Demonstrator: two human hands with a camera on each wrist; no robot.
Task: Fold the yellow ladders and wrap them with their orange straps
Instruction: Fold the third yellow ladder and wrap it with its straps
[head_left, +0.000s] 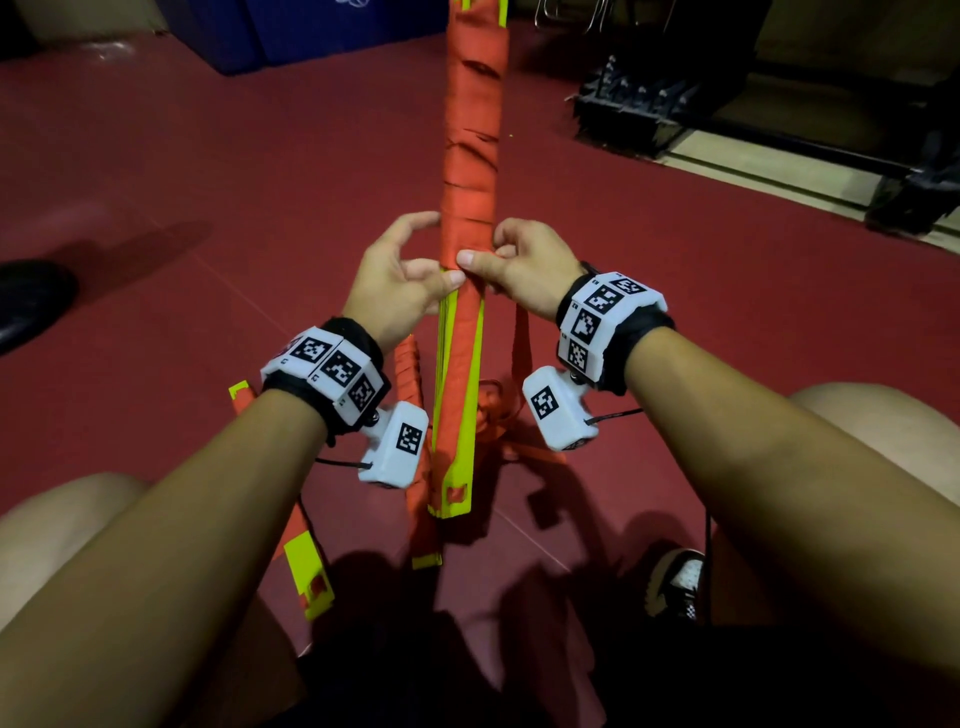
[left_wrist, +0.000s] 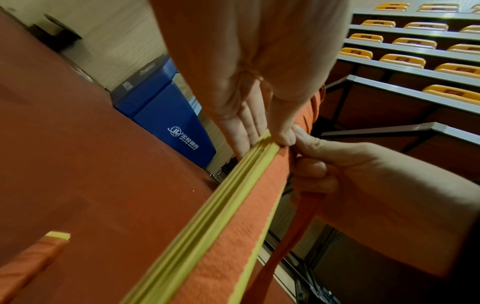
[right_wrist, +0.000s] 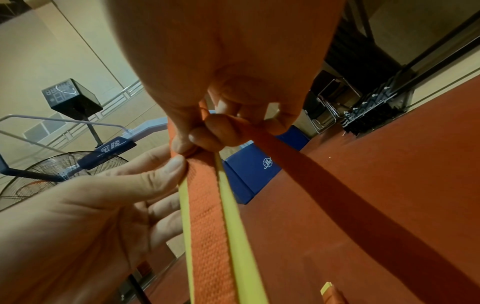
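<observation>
A folded stack of yellow ladder slats (head_left: 457, 415) stands on end between my knees. Its upper half is wound in orange strap (head_left: 472, 145). My left hand (head_left: 405, 275) grips the bundle (left_wrist: 233, 205) at the lower edge of the wrapping, thumb pressed on the front. My right hand (head_left: 511, 265) pinches the orange strap (right_wrist: 285, 144) against the bundle (right_wrist: 207, 226) at the same height, thumb tip beside the left thumb. From that hand the loose strap (head_left: 521, 343) hangs down to the floor, where more strap (head_left: 493, 410) lies bunched.
More yellow and orange ladder bundles (head_left: 311, 577) lie on the red floor (head_left: 208, 182) by my left knee. A blue padded mat (head_left: 322, 31) stands at the back, a dark metal rack (head_left: 639, 109) at the right. A black shoe (head_left: 31, 301) shows at the left edge.
</observation>
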